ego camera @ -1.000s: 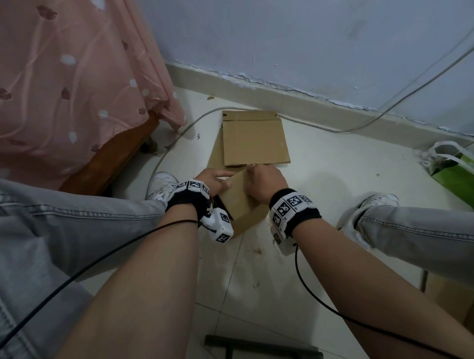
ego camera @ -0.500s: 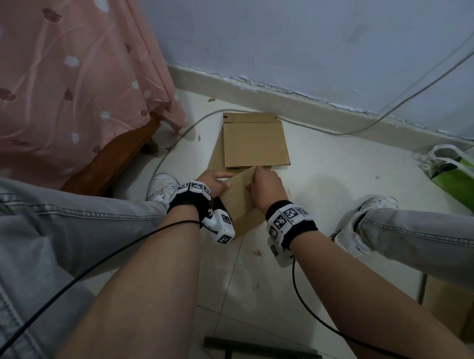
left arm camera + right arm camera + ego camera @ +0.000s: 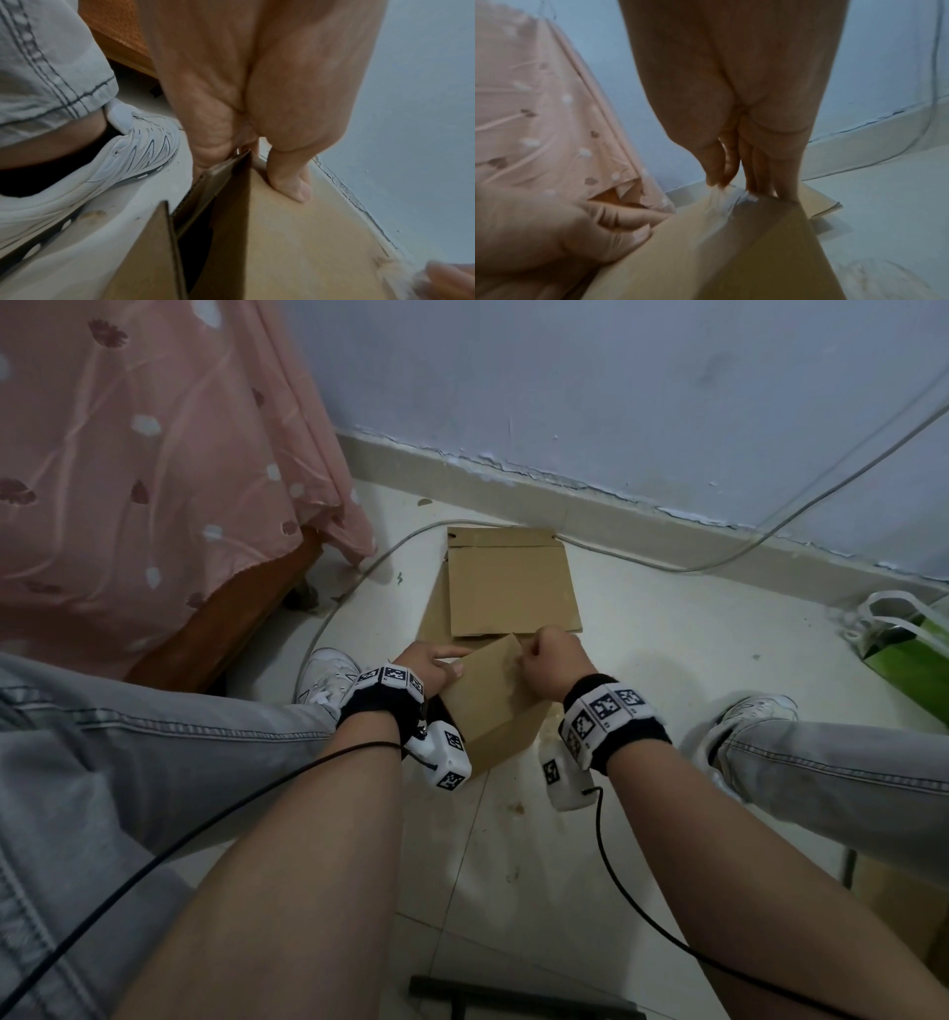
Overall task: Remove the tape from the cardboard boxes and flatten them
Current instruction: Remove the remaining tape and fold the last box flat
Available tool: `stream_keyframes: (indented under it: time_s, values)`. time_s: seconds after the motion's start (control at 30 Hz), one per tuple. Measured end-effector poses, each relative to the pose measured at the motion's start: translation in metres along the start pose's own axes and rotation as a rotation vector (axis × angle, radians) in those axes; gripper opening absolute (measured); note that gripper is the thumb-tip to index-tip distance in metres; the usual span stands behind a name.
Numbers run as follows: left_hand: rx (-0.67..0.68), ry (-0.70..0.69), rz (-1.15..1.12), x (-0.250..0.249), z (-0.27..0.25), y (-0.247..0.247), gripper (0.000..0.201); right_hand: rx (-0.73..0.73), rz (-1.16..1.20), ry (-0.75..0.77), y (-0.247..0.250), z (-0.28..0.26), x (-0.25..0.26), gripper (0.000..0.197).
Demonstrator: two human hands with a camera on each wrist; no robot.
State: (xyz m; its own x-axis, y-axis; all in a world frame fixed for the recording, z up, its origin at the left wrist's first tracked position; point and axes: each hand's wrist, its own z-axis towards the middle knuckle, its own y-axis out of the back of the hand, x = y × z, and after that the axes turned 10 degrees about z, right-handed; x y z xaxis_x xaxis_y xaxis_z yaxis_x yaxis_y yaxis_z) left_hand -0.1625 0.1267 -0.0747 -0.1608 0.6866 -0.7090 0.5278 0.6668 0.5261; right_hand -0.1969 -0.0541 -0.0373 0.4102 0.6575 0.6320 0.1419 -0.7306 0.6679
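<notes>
A small brown cardboard box (image 3: 490, 701) is held just above the floor between my knees. My left hand (image 3: 445, 664) grips its left side, with the thumb (image 3: 290, 180) pressed on the top face and the fingers over the edge. At the box's far corner, my right hand (image 3: 534, 653) pinches a strip of clear tape (image 3: 734, 200) that is lifting off the cardboard. In the right wrist view the box (image 3: 731, 253) fills the lower frame, with the left hand (image 3: 590, 223) on its left edge. Flattened cardboard (image 3: 511, 582) lies on the floor beyond the box.
A bed with a pink cover (image 3: 144, 469) and wooden frame (image 3: 231, 618) stands on the left. Cables (image 3: 693, 567) run along the wall. A green bag (image 3: 914, 654) sits at the right. My white shoes (image 3: 328, 675) flank the box. A dark bar (image 3: 513, 999) lies near me.
The box's far corner has tipped up a little. My right hand has shifted slightly right and away at that corner. The left hand keeps its hold.
</notes>
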Motion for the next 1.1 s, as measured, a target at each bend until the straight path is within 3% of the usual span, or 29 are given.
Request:
stream_keyframes:
  time_s: [0.17,0.23,0.3,0.4,0.73,0.93,1.1]
  values:
    - [-0.006,0.019,-0.021,0.001,0.002,0.0,0.03,-0.095,-0.07,0.056,0.014,0.006,0.001,0.028]
    - [-0.006,0.023,-0.033,0.001,0.002,0.0,0.029,0.016,-0.197,0.079,0.01,0.005,0.005,0.027]
    - [-0.007,0.02,-0.046,0.0,0.002,0.0,0.029,0.115,-0.283,0.069,0.0,0.002,0.005,0.042]
    - [0.001,0.024,-0.05,-0.001,0.0,0.0,0.028,0.106,-0.305,0.087,-0.013,-0.001,0.003,0.059]
    - [-0.018,0.007,-0.032,-0.003,-0.003,0.0,0.03,0.056,-0.33,0.096,-0.021,0.001,0.005,0.044]
    - [0.001,0.015,-0.024,-0.002,-0.006,-0.001,0.032,-0.002,-0.274,0.113,-0.012,0.004,-0.005,0.02]
    - [-0.022,0.019,-0.037,-0.004,-0.004,0.0,0.031,0.084,-0.234,0.134,-0.008,0.001,-0.01,0.037]
